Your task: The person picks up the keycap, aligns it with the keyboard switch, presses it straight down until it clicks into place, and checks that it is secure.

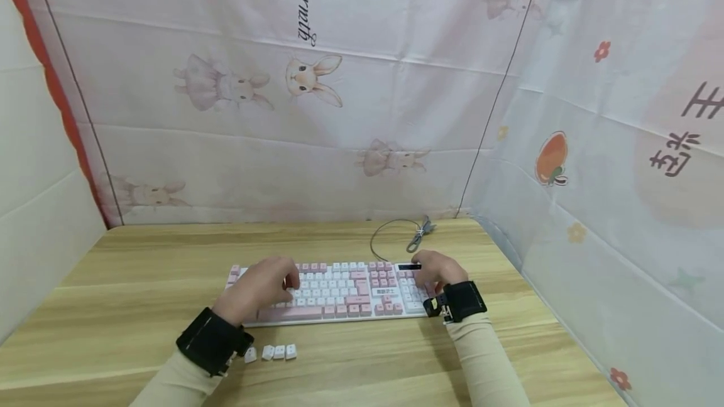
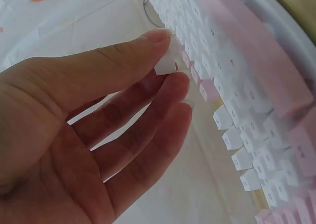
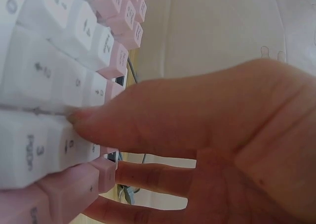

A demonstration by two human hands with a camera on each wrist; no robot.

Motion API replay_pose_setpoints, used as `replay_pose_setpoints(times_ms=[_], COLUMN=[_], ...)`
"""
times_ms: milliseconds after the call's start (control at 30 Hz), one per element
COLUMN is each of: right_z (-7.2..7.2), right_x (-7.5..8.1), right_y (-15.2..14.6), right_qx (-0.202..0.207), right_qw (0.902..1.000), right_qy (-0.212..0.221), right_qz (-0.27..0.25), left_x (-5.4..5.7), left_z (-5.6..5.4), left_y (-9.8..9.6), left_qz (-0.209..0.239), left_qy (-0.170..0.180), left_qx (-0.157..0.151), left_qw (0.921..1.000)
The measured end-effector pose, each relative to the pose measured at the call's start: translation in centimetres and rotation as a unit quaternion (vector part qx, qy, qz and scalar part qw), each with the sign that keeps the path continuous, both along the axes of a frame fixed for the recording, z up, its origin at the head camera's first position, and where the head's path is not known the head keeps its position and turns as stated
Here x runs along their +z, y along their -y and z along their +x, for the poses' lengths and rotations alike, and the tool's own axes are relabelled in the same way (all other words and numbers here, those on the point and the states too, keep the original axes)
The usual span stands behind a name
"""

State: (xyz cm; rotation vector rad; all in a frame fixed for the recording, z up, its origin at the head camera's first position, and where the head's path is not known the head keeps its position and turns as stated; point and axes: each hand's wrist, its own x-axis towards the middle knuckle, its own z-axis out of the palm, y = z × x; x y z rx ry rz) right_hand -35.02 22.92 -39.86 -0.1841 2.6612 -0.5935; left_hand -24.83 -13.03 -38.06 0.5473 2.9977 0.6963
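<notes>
White keycap [image 2: 165, 67] in pinch of left hand [image 1: 261, 284], pink-and-white keyboard [image 1: 334, 294] in grip of right hand [image 1: 443, 269]; likely mid-fitting: align, then press.

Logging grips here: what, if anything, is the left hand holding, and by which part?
The left hand pinches a small, boxy white keycap by its opposite sides.

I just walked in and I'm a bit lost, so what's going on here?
A person is working with both hands at a pink-and-white keyboard on a wood-look table. The left hand pinches a white keycap over the keyboard, and the right hand grips the keyboard's right end, its thumb on the number-pad keys. Four loose white keycaps lie in front, and the cable lies behind.
</notes>
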Motion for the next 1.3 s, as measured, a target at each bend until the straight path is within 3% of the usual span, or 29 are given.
replay_pose_setpoints(times_ms=[700,1300], right_z=[0.2,0.3], right_x=[0.1,0.6], right_y=[-0.2,0.0], right_qx=[0.005,-0.007], right_qw=[0.9999,0.9999], right_qy=[0.007,0.007], right_qz=[0.005,-0.004], left_x=[0.8,0.7], left_z=[-2.5,-4.0], left_y=[-0.6,-0.3], left_qz=[-0.023,-0.013], left_qy=[0.025,0.028], left_qx=[0.012,0.012], left_qw=[0.9994,0.9995])
